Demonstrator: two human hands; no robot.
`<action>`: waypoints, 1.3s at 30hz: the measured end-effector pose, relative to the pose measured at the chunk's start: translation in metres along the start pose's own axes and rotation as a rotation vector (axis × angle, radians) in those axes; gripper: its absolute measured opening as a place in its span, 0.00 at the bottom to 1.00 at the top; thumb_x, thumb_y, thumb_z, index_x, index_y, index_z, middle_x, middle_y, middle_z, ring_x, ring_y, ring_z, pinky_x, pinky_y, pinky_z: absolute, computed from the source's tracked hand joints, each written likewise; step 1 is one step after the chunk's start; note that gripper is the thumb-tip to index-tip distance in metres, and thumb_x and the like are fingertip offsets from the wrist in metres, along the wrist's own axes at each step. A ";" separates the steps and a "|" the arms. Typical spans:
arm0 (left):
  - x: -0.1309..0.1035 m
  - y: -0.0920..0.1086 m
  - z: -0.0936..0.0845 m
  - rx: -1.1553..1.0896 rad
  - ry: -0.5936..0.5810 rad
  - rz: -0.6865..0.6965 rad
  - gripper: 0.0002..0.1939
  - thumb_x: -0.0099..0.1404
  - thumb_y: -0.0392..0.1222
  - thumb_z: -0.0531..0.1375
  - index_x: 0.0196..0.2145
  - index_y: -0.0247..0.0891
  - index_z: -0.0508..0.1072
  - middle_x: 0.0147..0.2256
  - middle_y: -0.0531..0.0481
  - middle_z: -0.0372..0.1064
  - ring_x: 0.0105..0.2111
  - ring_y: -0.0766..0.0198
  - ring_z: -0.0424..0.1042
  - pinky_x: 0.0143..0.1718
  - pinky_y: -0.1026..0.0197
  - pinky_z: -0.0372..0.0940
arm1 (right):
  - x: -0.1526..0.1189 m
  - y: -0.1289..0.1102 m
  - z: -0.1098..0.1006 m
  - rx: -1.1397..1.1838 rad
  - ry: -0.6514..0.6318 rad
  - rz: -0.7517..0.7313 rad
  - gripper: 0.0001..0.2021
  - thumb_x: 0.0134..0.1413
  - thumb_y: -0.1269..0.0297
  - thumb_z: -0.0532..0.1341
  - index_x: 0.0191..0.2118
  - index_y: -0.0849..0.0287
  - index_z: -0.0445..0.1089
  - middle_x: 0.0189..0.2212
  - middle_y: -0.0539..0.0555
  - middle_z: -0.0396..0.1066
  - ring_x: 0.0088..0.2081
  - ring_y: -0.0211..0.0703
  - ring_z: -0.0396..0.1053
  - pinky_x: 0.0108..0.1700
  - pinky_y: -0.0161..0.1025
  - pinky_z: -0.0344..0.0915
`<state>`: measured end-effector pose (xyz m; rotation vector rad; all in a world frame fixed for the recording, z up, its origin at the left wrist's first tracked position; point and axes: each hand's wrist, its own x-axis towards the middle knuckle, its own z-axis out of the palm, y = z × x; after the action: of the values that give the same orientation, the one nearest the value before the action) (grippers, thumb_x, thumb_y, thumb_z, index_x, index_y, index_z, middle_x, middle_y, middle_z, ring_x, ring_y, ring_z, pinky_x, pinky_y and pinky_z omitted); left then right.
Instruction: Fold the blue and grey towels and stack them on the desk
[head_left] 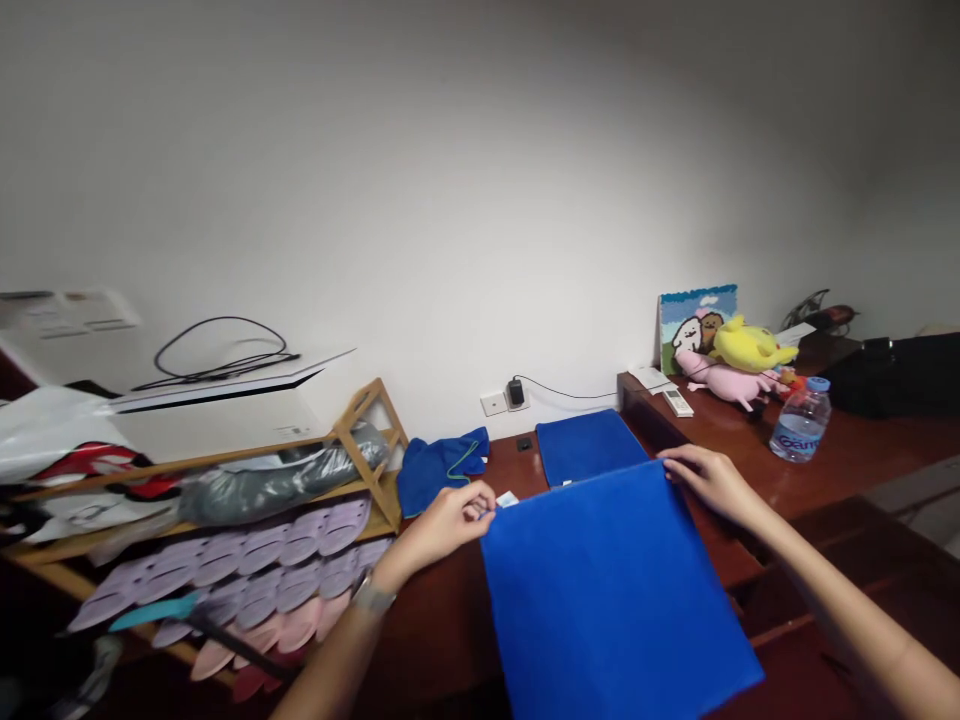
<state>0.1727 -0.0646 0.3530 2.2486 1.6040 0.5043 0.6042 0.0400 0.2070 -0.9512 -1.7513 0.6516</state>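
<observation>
A blue cloth (611, 600) hangs spread out in front of me, held by its two upper corners. My left hand (459, 515) pinches the upper left corner, where a small white tag (508, 499) shows close by. The upper right corner is pinched by my right hand (709, 482). Behind it, a flat folded blue cloth (589, 443) lies on the dark reddish wooden desk (442, 620). Left of that sits a crumpled blue cloth (441, 470) with a green cord or edging.
On the left stands a wooden rack (375, 450) with several pale clogs (277, 545) and a white printer-like box (225, 420). A plugged-in adapter (516, 391) is on the wall. To the right are a water bottle (802, 425), plush toys (750, 345) and a remote (678, 403).
</observation>
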 end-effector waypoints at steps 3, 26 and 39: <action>0.072 -0.010 -0.004 0.039 0.129 0.095 0.09 0.65 0.42 0.60 0.41 0.39 0.77 0.35 0.51 0.79 0.34 0.63 0.76 0.37 0.64 0.69 | 0.065 0.029 -0.002 -0.070 0.134 0.004 0.19 0.63 0.48 0.59 0.45 0.56 0.79 0.43 0.57 0.81 0.41 0.49 0.79 0.51 0.46 0.75; 0.192 -0.214 0.264 0.376 0.375 0.197 0.14 0.69 0.30 0.54 0.43 0.40 0.79 0.46 0.44 0.80 0.48 0.54 0.78 0.51 0.50 0.75 | 0.058 0.308 0.175 -0.342 0.239 0.359 0.20 0.56 0.66 0.52 0.48 0.61 0.77 0.50 0.65 0.77 0.53 0.55 0.76 0.60 0.50 0.72; -0.071 -0.258 0.251 0.465 0.437 -0.124 0.18 0.74 0.44 0.53 0.53 0.44 0.79 0.58 0.45 0.76 0.59 0.51 0.74 0.60 0.42 0.72 | -0.216 0.190 0.176 -0.151 0.251 0.261 0.12 0.60 0.52 0.57 0.42 0.33 0.77 0.41 0.52 0.79 0.46 0.58 0.80 0.50 0.55 0.78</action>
<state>0.0544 -0.0676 0.0057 2.4558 2.2623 0.6828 0.5383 -0.0368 -0.1146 -1.3230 -1.4825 0.5424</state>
